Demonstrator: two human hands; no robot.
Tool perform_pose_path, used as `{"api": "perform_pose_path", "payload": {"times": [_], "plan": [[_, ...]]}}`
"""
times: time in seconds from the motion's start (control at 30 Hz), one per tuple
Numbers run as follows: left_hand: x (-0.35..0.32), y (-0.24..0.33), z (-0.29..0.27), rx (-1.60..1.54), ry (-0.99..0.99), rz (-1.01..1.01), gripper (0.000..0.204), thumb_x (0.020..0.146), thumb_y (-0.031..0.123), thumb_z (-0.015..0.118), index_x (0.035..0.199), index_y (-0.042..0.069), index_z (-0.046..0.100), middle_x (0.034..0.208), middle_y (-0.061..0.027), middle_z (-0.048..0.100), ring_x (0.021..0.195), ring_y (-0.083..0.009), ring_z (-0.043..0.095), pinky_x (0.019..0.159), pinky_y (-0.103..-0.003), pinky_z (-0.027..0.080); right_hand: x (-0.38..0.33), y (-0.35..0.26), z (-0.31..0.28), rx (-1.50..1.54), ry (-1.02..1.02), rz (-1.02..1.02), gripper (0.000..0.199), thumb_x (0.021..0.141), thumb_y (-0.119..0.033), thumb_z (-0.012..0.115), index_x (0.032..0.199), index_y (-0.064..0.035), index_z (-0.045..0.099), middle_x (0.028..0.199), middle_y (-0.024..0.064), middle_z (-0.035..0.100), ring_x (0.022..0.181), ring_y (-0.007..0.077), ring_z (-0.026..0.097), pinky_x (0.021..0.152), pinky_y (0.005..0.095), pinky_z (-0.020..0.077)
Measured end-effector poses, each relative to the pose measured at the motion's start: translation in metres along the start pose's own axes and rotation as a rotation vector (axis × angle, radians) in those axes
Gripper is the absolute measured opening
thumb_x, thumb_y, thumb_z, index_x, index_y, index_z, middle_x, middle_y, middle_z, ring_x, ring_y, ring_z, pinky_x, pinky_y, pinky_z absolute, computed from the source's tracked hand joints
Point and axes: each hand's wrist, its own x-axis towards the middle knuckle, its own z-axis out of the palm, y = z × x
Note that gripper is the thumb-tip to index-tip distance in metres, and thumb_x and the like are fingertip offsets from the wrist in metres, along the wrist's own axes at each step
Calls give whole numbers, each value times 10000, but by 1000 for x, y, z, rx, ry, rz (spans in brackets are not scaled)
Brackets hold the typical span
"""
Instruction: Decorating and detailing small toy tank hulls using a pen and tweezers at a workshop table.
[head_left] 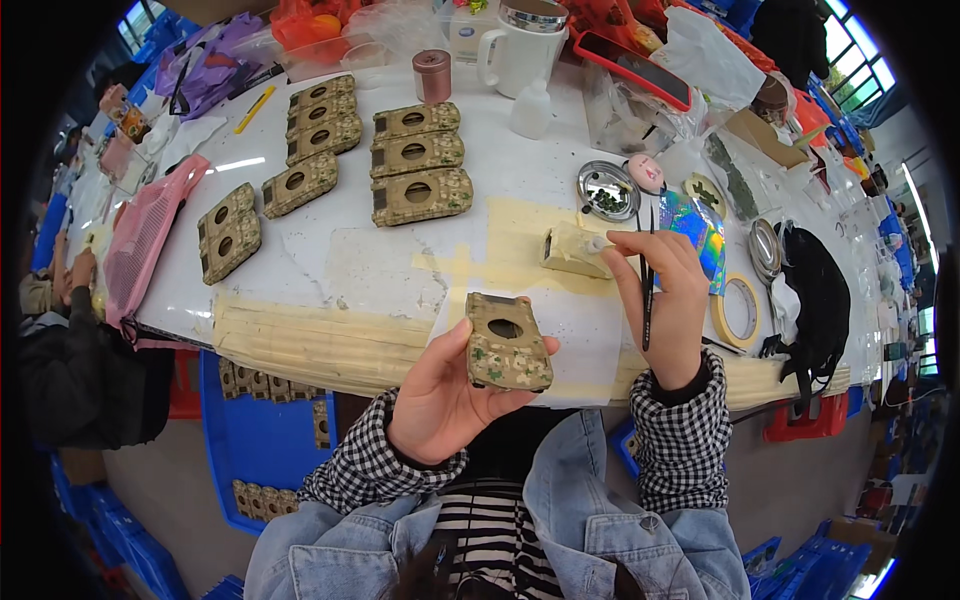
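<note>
My left hand (440,400) grips a camouflage-painted toy tank hull (508,355) by its sides, tilted so the dark round hole in its top faces up. My right hand (665,285) has a slim black tool (648,290), perhaps tweezers or a brush, upright among its fingers. Its thumb and forefinger pinch by a small whitish piece (597,243) at the end of a tape-covered block (572,250); whether they grip that piece is unclear. Just behind lies a round metal dish (608,190) with small dark green bits in it.
More camouflage hulls (420,195) stand in rows on the white table (370,265). A white mug (525,60), a small squeeze bottle (532,110) and a red-cased phone (632,70) are farther back. At right lie a tape roll (736,310) and a black bag (815,300). A blue tray (260,430) sits below left.
</note>
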Motion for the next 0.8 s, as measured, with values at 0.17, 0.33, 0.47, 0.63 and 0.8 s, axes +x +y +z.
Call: {"api": "perform_pose_path", "payload": {"times": [0.17,0.33,0.47,0.63,0.8], "plan": [[0,-1,1,-3,4,-2,617,1000,358,327,1453,-5,117,1318,-341,397,1138,-385,548,957,-409,516,1,-2,-2,-3,20,17,148,728,-17,734,858,-22,663,706,92,593,685,241,547,621,326,439],[1,-2,3,-4,22,-5,616,999,360,331,1452,-3,128,1310,-337,406,1128,-380,555,952,-402,520,-2,-29,-18,50,192,77,125,739,2,727,845,-10,661,741,96,596,664,225,548,630,304,436],[1,-1,3,55,12,-5,611,998,372,331,1441,-15,166,1308,-312,425,1161,-353,537,967,-404,510,-12,-55,-29,507,-64,138,161,798,26,670,952,-3,634,783,100,607,692,199,552,642,276,438],[0,-2,5,119,28,-4,523,1017,350,271,1418,13,266,1346,-264,426,1207,-303,514,974,-398,499,-20,-62,-15,810,-154,236,89,865,3,616,953,-4,611,839,77,614,695,131,511,624,236,412],[-1,-2,5,117,34,-1,524,1016,358,282,1415,18,275,1341,-234,446,1203,-294,519,975,-400,497,-19,-62,-11,788,-172,237,84,854,0,631,937,-6,617,823,67,612,673,129,496,616,237,410]]}}
